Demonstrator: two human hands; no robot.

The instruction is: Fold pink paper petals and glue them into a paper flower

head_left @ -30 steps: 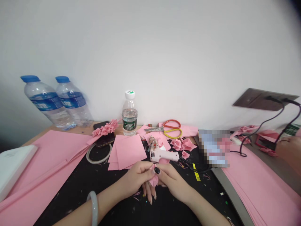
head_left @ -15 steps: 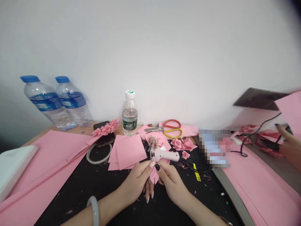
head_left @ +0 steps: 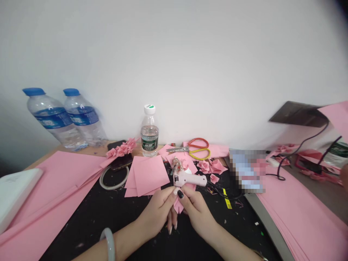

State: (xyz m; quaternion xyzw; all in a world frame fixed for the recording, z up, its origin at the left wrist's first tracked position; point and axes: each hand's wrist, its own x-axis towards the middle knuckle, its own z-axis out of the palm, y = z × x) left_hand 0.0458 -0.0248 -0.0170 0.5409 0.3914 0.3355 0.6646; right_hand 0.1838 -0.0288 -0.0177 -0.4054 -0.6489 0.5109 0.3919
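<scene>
My left hand (head_left: 156,212) and my right hand (head_left: 196,211) meet over the black mat, both pinching a small folded pink paper piece (head_left: 178,205) between thumbs and fingers. The paper's lower folds poke out beneath my fingers. A pale bangle (head_left: 108,242) circles my left wrist. Just beyond my fingertips lies a pink glue gun (head_left: 190,178), close to the paper but apart from it.
Square pink sheets (head_left: 148,174), finished paper roses (head_left: 210,166), scissors (head_left: 194,148), a tape ring (head_left: 114,178), a small bottle (head_left: 149,132) and two big water bottles (head_left: 66,117) stand behind. Large pink sheets (head_left: 51,188) lie left and right. A white box (head_left: 13,194) sits far left.
My hands lifted the folded paper slightly toward the glue gun. At the right edge another person's hand raised a pink sheet and has mostly left the view.
</scene>
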